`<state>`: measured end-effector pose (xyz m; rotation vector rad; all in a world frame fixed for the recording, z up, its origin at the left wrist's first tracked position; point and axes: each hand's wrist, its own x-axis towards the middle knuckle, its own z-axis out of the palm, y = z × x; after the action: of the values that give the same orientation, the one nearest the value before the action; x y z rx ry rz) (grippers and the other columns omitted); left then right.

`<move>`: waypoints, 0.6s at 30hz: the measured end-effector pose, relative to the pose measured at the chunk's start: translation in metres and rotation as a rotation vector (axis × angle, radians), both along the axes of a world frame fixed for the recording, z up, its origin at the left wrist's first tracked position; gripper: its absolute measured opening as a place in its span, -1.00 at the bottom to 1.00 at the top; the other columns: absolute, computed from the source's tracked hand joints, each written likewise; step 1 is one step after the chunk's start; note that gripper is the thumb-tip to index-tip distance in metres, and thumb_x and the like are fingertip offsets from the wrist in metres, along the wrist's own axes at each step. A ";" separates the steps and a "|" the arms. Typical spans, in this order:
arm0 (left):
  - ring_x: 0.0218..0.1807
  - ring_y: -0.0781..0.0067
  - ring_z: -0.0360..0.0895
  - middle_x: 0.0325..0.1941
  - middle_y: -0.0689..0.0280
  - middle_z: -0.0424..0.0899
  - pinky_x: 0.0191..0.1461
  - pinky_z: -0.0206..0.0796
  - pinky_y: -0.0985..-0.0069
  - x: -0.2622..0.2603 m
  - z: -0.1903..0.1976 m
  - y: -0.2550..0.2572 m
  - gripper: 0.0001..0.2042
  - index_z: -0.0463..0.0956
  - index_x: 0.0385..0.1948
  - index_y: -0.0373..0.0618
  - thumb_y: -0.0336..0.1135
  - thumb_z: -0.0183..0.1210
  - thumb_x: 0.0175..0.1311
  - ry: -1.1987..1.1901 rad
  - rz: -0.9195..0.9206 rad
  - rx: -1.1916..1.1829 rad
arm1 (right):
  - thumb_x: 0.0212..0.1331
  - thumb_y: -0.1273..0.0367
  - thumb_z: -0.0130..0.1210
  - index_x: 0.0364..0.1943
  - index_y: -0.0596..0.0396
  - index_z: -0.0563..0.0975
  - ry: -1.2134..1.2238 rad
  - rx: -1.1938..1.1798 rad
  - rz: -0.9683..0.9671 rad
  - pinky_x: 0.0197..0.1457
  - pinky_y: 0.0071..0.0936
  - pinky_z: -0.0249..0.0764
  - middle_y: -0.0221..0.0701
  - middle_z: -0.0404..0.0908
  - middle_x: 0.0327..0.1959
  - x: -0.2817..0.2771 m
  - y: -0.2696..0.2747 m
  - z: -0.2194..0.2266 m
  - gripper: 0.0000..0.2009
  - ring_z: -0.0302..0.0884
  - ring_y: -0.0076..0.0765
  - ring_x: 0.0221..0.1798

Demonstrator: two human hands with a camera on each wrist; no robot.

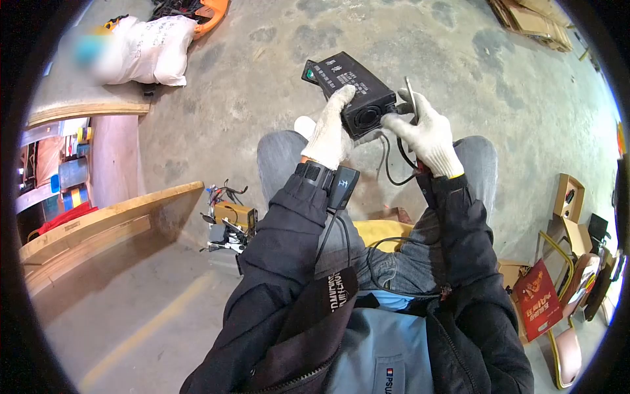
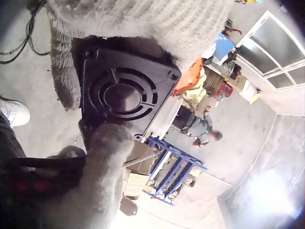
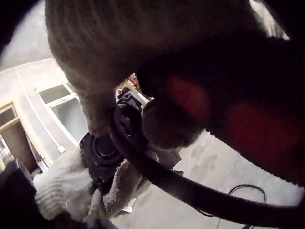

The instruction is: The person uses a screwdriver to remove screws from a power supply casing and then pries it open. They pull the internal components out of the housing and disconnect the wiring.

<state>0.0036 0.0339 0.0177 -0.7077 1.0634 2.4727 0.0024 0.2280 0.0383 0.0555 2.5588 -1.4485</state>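
A black box (image 1: 357, 88) with white lettering and a round fan grille (image 2: 122, 98) at its end is held up above the floor. My gloved left hand (image 1: 333, 128) grips it, thumb on the lettered face, other fingers partly hidden behind. At the grille end, my gloved right hand (image 1: 423, 134) pinches a black cable (image 3: 167, 181) close to the box corner. A thin grey metal piece (image 1: 411, 98) stands up among the right fingers; its lower part is hidden. A green spot (image 1: 310, 75) shows at the box's far end.
Wooden-edged boards (image 1: 111, 213) and a pile of parts with wires (image 1: 231, 220) lie left. White sacks (image 1: 147, 52) rest at upper left. A red packet (image 1: 539, 299) and open carton (image 1: 568, 197) are at right. In the left wrist view, another person (image 2: 198, 126) is in the background.
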 end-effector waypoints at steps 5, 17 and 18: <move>0.08 0.02 0.74 0.12 -0.01 0.72 0.07 0.66 -0.05 0.001 0.000 0.002 -0.53 0.46 0.26 -0.28 -0.12 0.12 0.50 0.038 0.055 0.072 | -0.04 0.11 0.55 0.35 0.18 0.45 0.182 0.157 0.176 0.30 -0.15 0.54 0.01 0.62 0.20 0.011 -0.009 -0.006 -0.16 0.65 0.08 0.21; 0.02 0.12 0.76 0.11 0.09 0.74 0.03 0.65 0.03 0.006 -0.002 0.007 -0.56 0.52 0.20 -0.26 -0.14 0.21 0.45 -0.040 0.061 -0.076 | -0.02 0.21 0.52 0.15 0.20 0.54 0.026 0.222 0.054 0.14 -0.18 0.61 -0.07 0.73 -0.04 0.016 -0.027 -0.007 -0.36 0.73 0.05 0.06; 0.04 0.16 0.76 0.11 0.12 0.74 0.05 0.64 0.05 0.006 -0.016 0.005 -0.58 0.52 0.20 -0.21 -0.13 0.21 0.46 0.011 0.026 -0.030 | -0.02 0.23 0.52 0.14 0.22 0.54 0.038 0.143 0.018 0.14 -0.20 0.61 -0.07 0.74 -0.05 0.019 -0.029 -0.009 -0.37 0.73 0.03 0.06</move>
<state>0.0095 0.0390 0.0021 -0.7215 1.1040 2.4902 0.0217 0.1994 0.0297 0.0260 2.6826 -1.2697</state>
